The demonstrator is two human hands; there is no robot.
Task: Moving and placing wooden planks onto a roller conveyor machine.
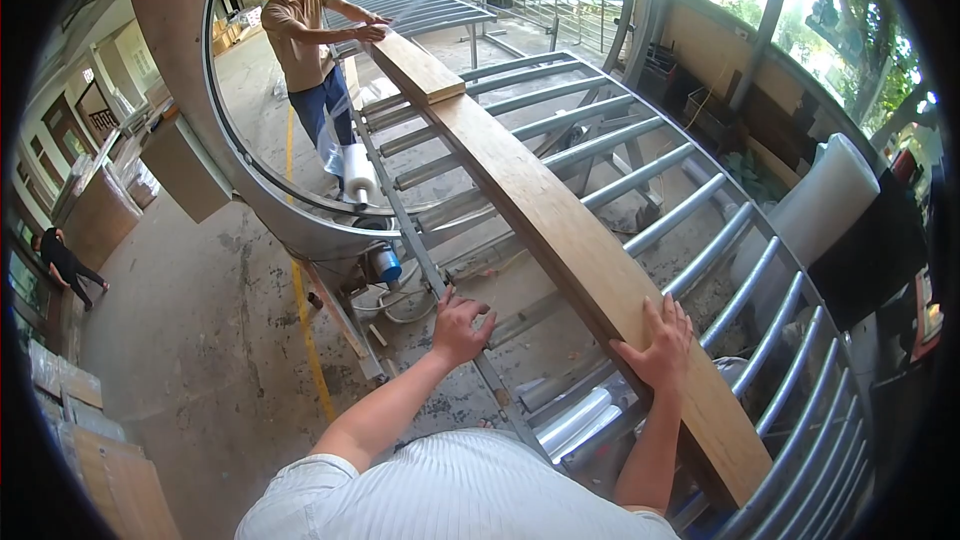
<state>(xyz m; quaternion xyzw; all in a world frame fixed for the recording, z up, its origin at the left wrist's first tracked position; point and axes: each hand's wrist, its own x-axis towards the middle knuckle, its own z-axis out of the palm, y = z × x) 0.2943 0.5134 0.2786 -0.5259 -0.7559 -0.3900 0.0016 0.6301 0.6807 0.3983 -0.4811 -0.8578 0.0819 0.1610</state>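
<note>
A long, pale wooden board [560, 210] lies along a roller conveyor [690, 215], running from the far left to the near right. A shorter board [415, 68] sits on top of its far end. My right hand [660, 345] rests on the long board's near part, fingers spread over the top and thumb at its left edge. Further left, my left hand [463, 328] touches the conveyor's metal side rail [425, 260], its fingers loosely bent and apart. At the far end, a co-worker's hands [374, 30] are on the shorter board.
A large ring-shaped machine [245, 180] encircles the boards' path. A clear film roll [358, 175] hangs inside it, beside the co-worker [303, 35]. White foam wrap [835, 190] stands at the right. Flat packages [105, 450] lie at the lower left; another person [68, 265] walks at the far left.
</note>
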